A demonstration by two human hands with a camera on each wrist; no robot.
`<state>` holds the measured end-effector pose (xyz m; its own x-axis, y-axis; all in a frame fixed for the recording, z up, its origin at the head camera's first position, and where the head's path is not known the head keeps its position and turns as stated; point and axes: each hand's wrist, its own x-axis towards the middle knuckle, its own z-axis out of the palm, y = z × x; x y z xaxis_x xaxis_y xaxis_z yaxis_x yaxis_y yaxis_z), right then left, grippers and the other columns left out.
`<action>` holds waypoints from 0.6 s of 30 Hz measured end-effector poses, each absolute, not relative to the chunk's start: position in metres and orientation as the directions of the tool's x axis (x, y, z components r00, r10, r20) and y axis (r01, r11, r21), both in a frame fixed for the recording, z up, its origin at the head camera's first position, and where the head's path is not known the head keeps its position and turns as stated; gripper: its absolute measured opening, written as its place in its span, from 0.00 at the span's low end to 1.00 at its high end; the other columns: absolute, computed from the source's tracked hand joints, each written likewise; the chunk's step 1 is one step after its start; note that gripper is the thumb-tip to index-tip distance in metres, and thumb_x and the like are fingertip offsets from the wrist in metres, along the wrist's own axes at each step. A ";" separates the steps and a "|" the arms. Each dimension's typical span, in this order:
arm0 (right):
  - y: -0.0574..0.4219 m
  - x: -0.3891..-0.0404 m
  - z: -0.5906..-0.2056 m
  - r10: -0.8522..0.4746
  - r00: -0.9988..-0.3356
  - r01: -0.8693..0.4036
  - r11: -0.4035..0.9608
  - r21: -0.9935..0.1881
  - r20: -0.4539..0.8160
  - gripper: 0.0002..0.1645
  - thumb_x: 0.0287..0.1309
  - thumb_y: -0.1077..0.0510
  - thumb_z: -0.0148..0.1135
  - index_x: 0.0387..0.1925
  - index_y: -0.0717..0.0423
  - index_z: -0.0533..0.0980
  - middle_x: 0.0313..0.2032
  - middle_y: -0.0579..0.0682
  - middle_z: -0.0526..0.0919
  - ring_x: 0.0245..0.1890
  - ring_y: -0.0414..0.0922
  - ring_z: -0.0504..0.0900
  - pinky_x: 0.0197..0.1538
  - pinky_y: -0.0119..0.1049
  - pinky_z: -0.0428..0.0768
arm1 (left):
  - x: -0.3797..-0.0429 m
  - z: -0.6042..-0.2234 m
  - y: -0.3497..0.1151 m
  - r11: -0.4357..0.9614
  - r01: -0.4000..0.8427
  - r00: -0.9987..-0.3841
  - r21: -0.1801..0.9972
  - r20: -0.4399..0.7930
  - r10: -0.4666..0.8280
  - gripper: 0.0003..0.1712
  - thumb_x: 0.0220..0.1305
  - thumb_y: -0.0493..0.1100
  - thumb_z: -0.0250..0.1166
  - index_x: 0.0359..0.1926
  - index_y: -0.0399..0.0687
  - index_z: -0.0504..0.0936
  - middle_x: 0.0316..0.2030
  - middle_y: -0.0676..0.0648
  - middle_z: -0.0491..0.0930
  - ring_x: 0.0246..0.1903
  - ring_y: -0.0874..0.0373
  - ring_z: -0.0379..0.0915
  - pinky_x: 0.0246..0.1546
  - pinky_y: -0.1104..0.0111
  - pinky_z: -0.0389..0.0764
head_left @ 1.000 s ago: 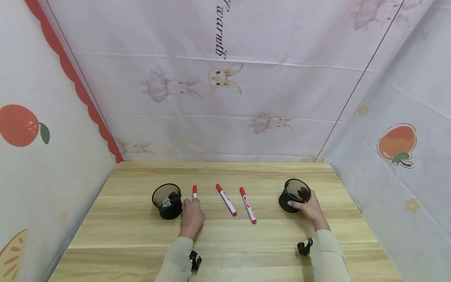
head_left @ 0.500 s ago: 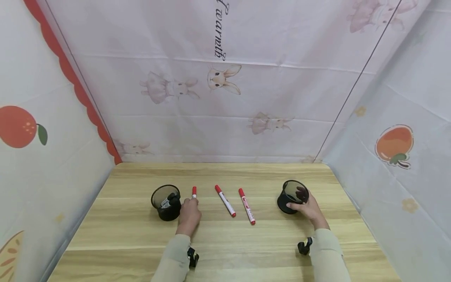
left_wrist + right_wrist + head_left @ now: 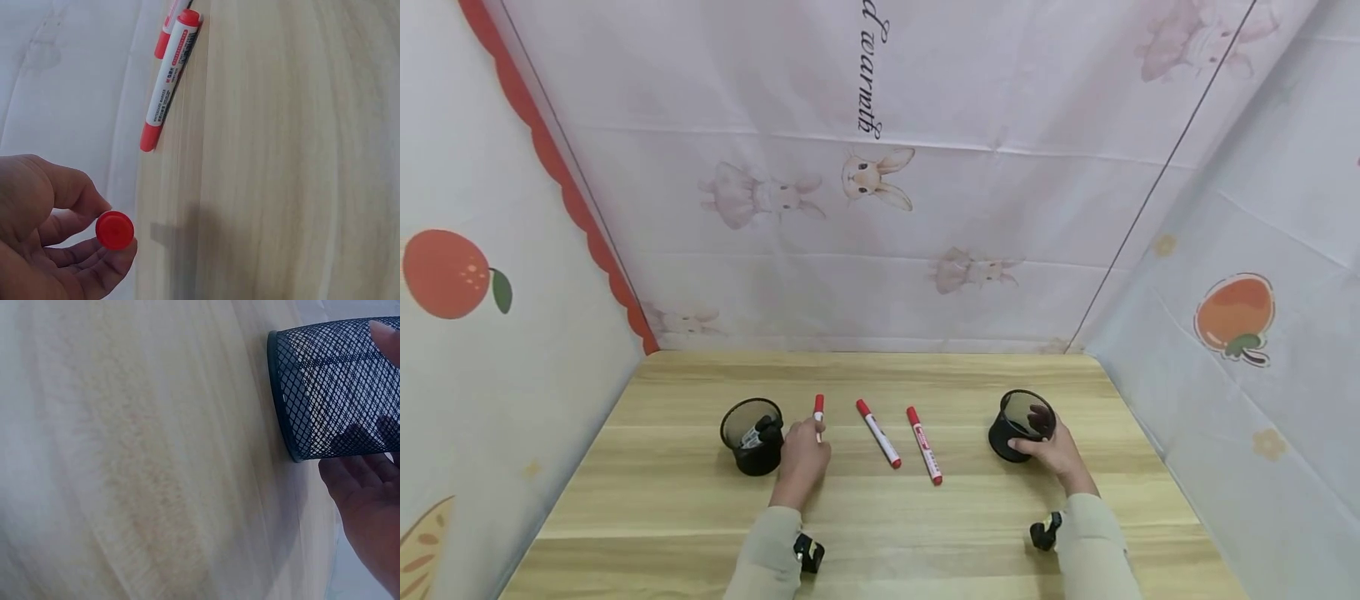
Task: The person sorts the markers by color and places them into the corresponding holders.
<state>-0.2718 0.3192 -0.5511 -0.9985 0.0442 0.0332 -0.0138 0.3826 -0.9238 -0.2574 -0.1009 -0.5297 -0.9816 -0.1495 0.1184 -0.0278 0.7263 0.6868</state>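
My left hand (image 3: 802,460) pinches a red-capped whiteboard marker (image 3: 819,407) between thumb and fingers, just right of a black mesh pen holder (image 3: 757,460). In the left wrist view the marker's red end (image 3: 115,230) faces the camera, its barrel hidden behind it. My right hand (image 3: 1062,457) grips a second black mesh pen holder (image 3: 344,387) round its side, thumb on the near face. That holder is upright on the table, with no pens showing inside. Two more red-and-white markers, one left (image 3: 878,433) and one right (image 3: 924,446), lie on the table between the hands.
Dark-capped markers (image 3: 762,431) lean inside the left pen holder. The wood-grain table (image 3: 880,533) runs back to a printed cloth wall (image 3: 820,292), with cloth walls also at both sides. A small black camera sits on each wrist.
The left hand has picked up the marker beside it, tilting it and showing more of its white barrel. My right hand keeps its hold on the pen holder. The head view has shifted slightly.
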 end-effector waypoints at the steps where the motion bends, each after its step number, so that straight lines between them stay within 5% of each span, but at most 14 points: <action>1: 0.319 -0.271 -0.550 0.045 -0.999 -0.010 0.371 -0.928 0.028 0.54 0.39 0.62 0.76 0.65 0.68 0.55 0.61 0.71 0.61 0.62 0.62 0.59 0.62 0.53 0.57 | -0.256 -0.530 -0.101 0.721 -0.031 -0.981 0.692 0.117 -0.154 0.17 0.47 0.28 0.61 0.42 0.36 0.79 0.33 0.39 0.74 0.31 0.46 0.71 0.33 0.53 0.74; 11: 0.320 -0.269 -0.549 0.052 -0.999 0.026 0.340 -0.940 -0.009 0.55 0.39 0.63 0.75 0.65 0.69 0.53 0.62 0.70 0.58 0.63 0.62 0.57 0.63 0.53 0.57 | -0.246 -0.534 -0.090 0.617 -0.040 -0.977 0.786 0.097 -0.187 0.35 0.48 0.32 0.63 0.60 0.44 0.64 0.34 0.42 0.73 0.28 0.50 0.67 0.26 0.59 0.70; 18: 0.320 -0.274 -0.556 0.052 -0.998 -0.017 0.414 -0.910 0.042 0.55 0.38 0.59 0.76 0.65 0.66 0.55 0.61 0.67 0.62 0.62 0.60 0.61 0.62 0.53 0.59 | -0.249 -0.535 -0.078 0.507 0.010 -0.975 0.862 0.122 -0.187 0.31 0.49 0.33 0.62 0.58 0.42 0.68 0.26 0.49 0.75 0.21 0.58 0.69 0.19 0.67 0.72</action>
<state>-0.2742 0.3203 -0.5562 -0.9978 0.0520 0.0417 -0.0165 0.4136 -0.9103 -0.2488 -0.0783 -0.5354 -0.9747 -0.1873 0.1217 0.0102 0.5068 0.8620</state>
